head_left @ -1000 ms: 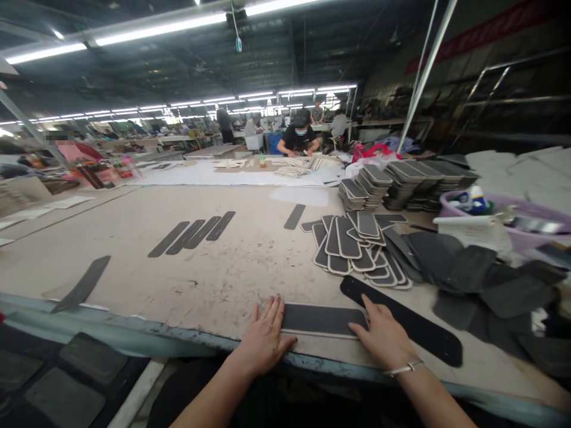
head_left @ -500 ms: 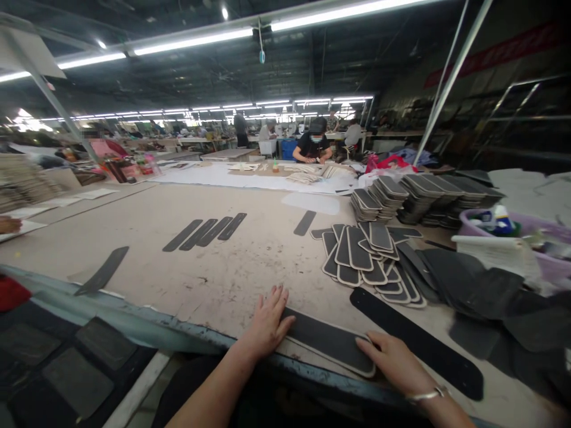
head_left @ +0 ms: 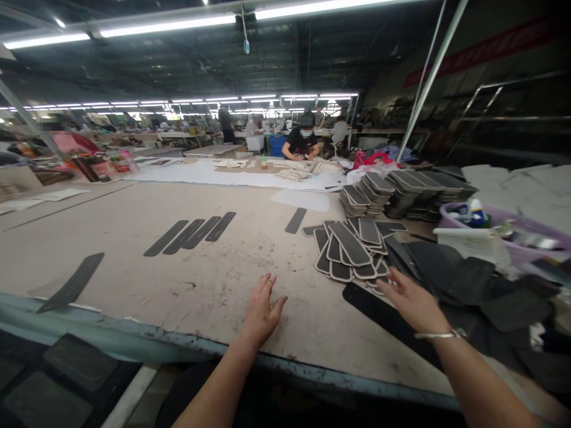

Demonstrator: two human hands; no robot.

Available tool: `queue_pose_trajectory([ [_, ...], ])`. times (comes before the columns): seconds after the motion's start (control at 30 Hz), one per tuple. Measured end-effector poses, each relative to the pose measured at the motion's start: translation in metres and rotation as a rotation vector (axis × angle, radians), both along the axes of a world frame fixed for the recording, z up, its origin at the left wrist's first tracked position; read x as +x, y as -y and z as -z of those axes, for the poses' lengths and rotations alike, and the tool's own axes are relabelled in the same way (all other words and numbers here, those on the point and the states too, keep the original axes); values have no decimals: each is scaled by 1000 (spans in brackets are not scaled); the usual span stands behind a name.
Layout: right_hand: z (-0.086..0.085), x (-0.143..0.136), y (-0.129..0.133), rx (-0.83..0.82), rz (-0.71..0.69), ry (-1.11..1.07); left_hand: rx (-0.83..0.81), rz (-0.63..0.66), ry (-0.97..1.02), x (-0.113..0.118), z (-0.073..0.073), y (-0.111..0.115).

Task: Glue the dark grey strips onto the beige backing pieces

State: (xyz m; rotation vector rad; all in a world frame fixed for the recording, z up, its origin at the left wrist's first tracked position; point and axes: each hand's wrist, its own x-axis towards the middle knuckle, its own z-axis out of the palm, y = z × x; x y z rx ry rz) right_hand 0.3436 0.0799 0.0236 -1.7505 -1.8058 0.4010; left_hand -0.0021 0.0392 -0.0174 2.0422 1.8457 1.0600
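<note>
My left hand [head_left: 262,309] hovers over or rests lightly on the beige table [head_left: 191,309], fingers apart and nothing in them. To the right, my right hand [head_left: 414,302], with a bracelet at the wrist, is open above a long black strip [head_left: 377,309] with rounded ends and partly covers it. Its fingertips are by the near edge of a loose pile of dark grey rounded panels with pale borders. One such panel [head_left: 350,244] lies slantwise on top. Several plain dark strips [head_left: 196,233] lie side by side further left, and a single dark strip [head_left: 295,220] lies near the pile.
Neat stacks of bordered panels [head_left: 405,193] stand behind the pile. Dark sheets [head_left: 450,279] and a purple basket [head_left: 530,249] are at the right. Another dark strip [head_left: 75,282] lies by the left front edge. A co-worker [head_left: 302,141] sits across the table.
The bordered panel that lay under both hands at the front edge has gone from there, and a panel now lies slantwise atop the pile. My right hand has moved forward; the view has turned right.
</note>
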Motion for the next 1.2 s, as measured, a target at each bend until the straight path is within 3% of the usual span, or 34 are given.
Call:
queue_pose_trajectory([
  [0.17, 35, 15, 30, -99, -86, 449, -36, 78, -54, 5, 1, 2],
  [0.33, 56, 30, 26, -170, -67, 540, -71, 106, -107, 11, 3, 4],
  [0.43, 55, 35, 16, -197, -89, 476, -85, 107, -105, 13, 3, 4],
  [0.53, 38, 23, 19, -58, -233, 430, -46, 99, -92, 16, 3, 3],
  [0.67, 7, -24, 45, 221, -369, 444, 25, 86, -58, 21, -2, 1],
  [0.77, 1, -65, 66, 238, -487, 439, 70, 64, 1, 22, -7, 0],
  [0.9, 7, -92, 87, 56, -671, 336, 72, 39, 67, 20, -11, 3],
  [1.03, 20, -81, 80, 34, -647, 307, 4, 45, 6, 16, -20, -3],
  [1.1, 33, -70, 68, 75, -574, 344, -38, 76, -102, 16, -30, -19],
  [1.2, 54, -61, 51, 80, -487, 397, -118, 82, -390, 20, -48, -62],
])
